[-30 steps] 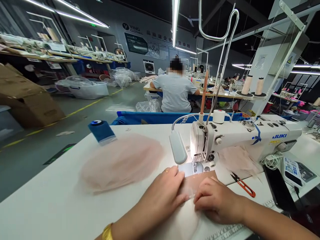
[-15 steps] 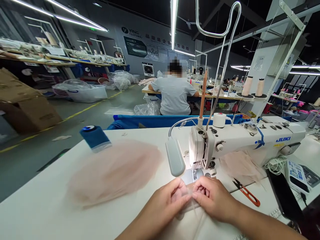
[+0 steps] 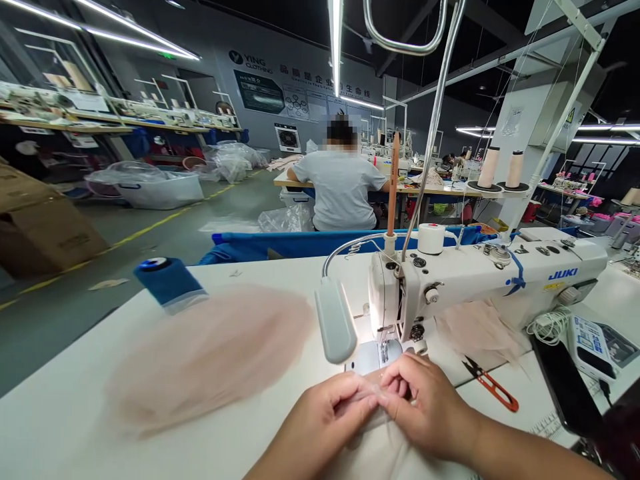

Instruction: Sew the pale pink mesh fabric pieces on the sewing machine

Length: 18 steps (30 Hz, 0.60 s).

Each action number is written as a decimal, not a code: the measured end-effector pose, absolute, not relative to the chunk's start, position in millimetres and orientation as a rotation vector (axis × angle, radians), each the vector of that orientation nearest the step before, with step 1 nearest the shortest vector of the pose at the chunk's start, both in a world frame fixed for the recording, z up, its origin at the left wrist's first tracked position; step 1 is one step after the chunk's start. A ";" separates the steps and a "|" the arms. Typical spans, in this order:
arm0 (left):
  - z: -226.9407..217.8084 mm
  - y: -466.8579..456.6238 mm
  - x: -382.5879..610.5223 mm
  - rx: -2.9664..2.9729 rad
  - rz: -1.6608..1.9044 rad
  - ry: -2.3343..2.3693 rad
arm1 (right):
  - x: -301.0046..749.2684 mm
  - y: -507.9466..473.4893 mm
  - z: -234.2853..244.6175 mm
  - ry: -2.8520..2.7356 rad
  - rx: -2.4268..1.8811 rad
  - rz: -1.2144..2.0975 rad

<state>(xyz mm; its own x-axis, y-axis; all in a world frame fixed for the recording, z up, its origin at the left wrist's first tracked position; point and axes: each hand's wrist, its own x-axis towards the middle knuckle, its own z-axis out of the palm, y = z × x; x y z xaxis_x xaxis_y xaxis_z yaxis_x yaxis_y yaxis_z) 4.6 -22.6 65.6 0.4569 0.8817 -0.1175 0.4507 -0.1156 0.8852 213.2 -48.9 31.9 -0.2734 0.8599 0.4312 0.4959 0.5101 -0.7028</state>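
Note:
My left hand [image 3: 323, 420] and my right hand [image 3: 425, 407] meet just in front of the needle of the white sewing machine [image 3: 480, 280]. Both pinch the edge of a thin, sheer pale pink fabric piece [image 3: 373, 400] between thumb and fingers, fingertips almost touching. The fabric hangs down toward me between the hands. The machine's small lamp [image 3: 334, 323] lights the needle plate right behind my fingers.
A pile of pink sheer fabric [image 3: 210, 353] lies on the white table [image 3: 75, 433] to the left, a blue thread cone [image 3: 167, 280] behind it. Red-handled snips [image 3: 493, 390], a black phone [image 3: 565, 390] and a control box [image 3: 590, 343] lie right. A person in grey [image 3: 340, 183] sits ahead, back turned.
My hands lifted from pressing the fabric flat by the presser foot and came together, pinching its edge. The view has shifted slightly to the right.

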 end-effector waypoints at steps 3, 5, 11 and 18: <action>65.1 -23.4 4.1 1.811 0.568 1.154 | 211.7 -49.4 33.4 -1.934 -1.066 0.505; 62.9 -23.6 3.0 1.851 0.576 1.154 | 210.7 -49.6 34.3 -1.939 -1.052 0.468; 59.6 -25.5 0.8 1.922 0.643 1.117 | 209.0 -49.6 32.8 -1.942 -1.034 0.399; 58.6 -26.1 -1.1 1.966 0.695 1.128 | 209.8 -49.8 30.9 -1.967 -1.004 0.333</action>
